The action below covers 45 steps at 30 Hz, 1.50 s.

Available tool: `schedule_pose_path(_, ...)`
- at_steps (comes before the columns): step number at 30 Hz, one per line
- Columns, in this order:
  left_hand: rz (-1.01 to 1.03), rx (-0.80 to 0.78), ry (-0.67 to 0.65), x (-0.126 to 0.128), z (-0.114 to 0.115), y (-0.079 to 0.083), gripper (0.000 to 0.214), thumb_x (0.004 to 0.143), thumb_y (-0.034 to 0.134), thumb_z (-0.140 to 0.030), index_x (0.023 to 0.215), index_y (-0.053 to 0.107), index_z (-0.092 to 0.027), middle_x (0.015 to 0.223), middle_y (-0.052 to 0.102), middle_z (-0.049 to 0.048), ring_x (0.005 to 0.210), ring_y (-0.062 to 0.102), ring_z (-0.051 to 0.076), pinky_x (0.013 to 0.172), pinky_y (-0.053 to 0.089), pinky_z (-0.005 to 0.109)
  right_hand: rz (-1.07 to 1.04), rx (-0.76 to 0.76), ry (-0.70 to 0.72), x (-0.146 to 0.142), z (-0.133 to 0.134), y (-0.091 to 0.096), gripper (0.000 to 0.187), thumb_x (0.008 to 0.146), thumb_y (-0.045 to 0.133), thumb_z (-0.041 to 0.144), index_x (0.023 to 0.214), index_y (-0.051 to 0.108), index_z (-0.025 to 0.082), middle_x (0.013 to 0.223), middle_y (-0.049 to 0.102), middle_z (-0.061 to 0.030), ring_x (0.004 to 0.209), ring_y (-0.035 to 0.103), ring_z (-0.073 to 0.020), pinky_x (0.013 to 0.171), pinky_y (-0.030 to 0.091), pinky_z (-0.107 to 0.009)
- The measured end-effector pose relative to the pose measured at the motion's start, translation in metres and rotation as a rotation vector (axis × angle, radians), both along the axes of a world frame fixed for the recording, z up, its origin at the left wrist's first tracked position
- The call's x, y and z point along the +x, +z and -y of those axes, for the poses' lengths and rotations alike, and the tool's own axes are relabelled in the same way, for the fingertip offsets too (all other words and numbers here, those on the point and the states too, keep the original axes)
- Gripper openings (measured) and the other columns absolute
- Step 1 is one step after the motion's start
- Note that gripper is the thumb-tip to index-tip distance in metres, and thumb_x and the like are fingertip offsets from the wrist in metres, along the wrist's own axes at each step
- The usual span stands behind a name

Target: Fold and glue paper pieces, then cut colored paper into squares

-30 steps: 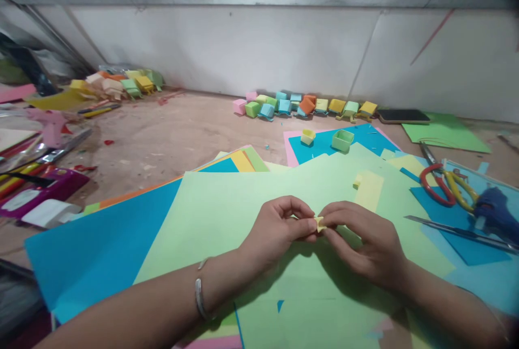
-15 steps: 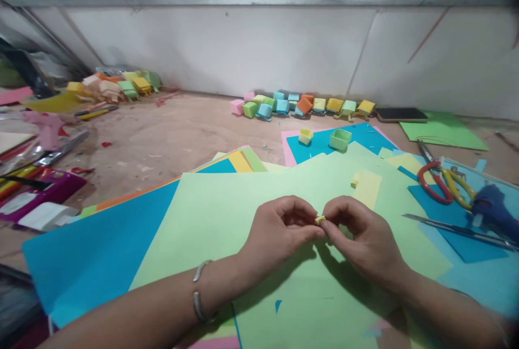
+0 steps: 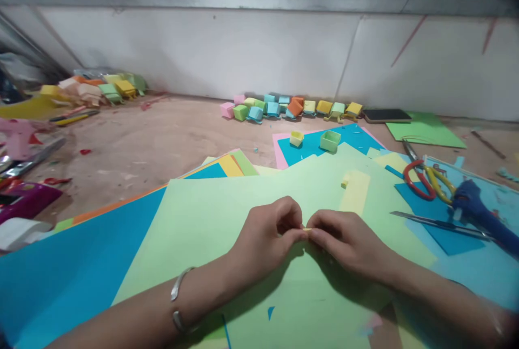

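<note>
Between the fingertips of both hands is a tiny piece of yellow paper [image 3: 307, 229], mostly hidden by the fingers. My left hand [image 3: 270, 233] pinches its left end and my right hand [image 3: 344, 238] pinches the right end. Both hands hover just over a large light green sheet [image 3: 203, 219]. Behind my right hand lies a pale yellow paper strip [image 3: 356, 192], with a small folded yellow piece [image 3: 344, 183] at its left edge. Farther back, a small yellow paper box [image 3: 297, 138] and a larger green paper box [image 3: 330, 140] sit on a blue sheet [image 3: 310, 152].
Scissors [image 3: 419, 179], a craft knife [image 3: 441, 225] and a blue glue gun [image 3: 472, 206] lie to the right. Several folded paper figures [image 3: 272, 108] line the wall, beside a phone [image 3: 387, 115]. At left are a pink glue gun [image 3: 18, 138] and a purple device [image 3: 32, 200].
Both hands have drawn closer together around the yellow paper, which shows less now. The whole view has shifted slightly to the right.
</note>
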<state>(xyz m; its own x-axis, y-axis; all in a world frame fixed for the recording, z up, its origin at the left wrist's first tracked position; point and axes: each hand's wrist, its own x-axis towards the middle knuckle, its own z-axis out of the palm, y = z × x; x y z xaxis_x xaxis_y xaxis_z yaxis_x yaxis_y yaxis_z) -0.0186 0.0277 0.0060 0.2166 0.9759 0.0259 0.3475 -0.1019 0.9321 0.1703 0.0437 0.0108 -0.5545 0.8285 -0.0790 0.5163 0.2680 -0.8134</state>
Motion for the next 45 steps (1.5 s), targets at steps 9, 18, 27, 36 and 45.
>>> schedule_pose_path(9,0.468,-0.202,-0.2,0.001,0.002,0.016,0.029,0.068,0.077,-0.013,0.063,0.048,-0.017,0.066,0.066,-0.0013,0.059,0.058,0.009,0.058,0.048,0.021,-0.3,-0.171,0.105,0.007,0.005,0.015,0.024,0.083,0.054,0.029,0.063,0.056,0.017,0.053,0.05,0.0021,0.049,0.041,-0.0083,0.047,0.03,-0.022)
schedule_pose_path(18,0.558,-0.351,-0.11,0.0,-0.011,0.01,0.025,0.066,0.083,-0.019,0.085,0.067,-0.015,0.064,0.067,-0.0015,0.057,0.061,0.009,0.057,0.049,0.02,-0.609,-0.708,-0.171,-0.006,0.003,-0.003,0.038,0.073,0.072,0.051,0.065,0.059,0.016,0.052,0.057,0.0027,0.04,0.038,-0.0039,0.041,0.022,-0.02)
schedule_pose_path(27,0.187,-0.022,-0.054,-0.004,-0.016,-0.003,0.014,0.07,0.073,-0.021,0.083,0.076,-0.017,0.078,0.066,0.0034,0.068,0.061,0.015,0.063,0.05,0.027,-0.449,-0.47,-0.159,-0.002,-0.006,-0.003,0.049,0.081,0.059,0.063,0.066,0.057,0.017,0.061,0.059,-0.0007,0.048,0.045,-0.007,0.047,0.03,-0.024)
schedule_pose_path(36,0.01,0.221,-0.107,-0.006,-0.015,-0.006,0.027,0.075,0.056,-0.009,0.094,0.072,-0.019,0.089,0.068,0.0052,0.076,0.065,0.016,0.065,0.053,0.027,-0.395,-0.444,-0.258,-0.006,-0.006,-0.009,0.034,0.083,0.058,0.05,0.08,0.063,0.016,0.063,0.061,-0.0004,0.049,0.05,-0.0086,0.045,0.034,-0.022)
schedule_pose_path(45,-0.201,0.106,-0.199,-0.02,-0.029,0.007,0.011,0.079,0.071,-0.026,0.087,0.074,-0.019,0.085,0.069,0.0057,0.073,0.062,0.018,0.069,0.049,0.03,-0.234,0.11,-0.327,0.002,-0.012,-0.011,0.026,0.092,0.05,0.037,0.083,0.066,0.018,0.068,0.064,-0.0015,0.059,0.056,-0.0134,0.057,0.044,-0.028)
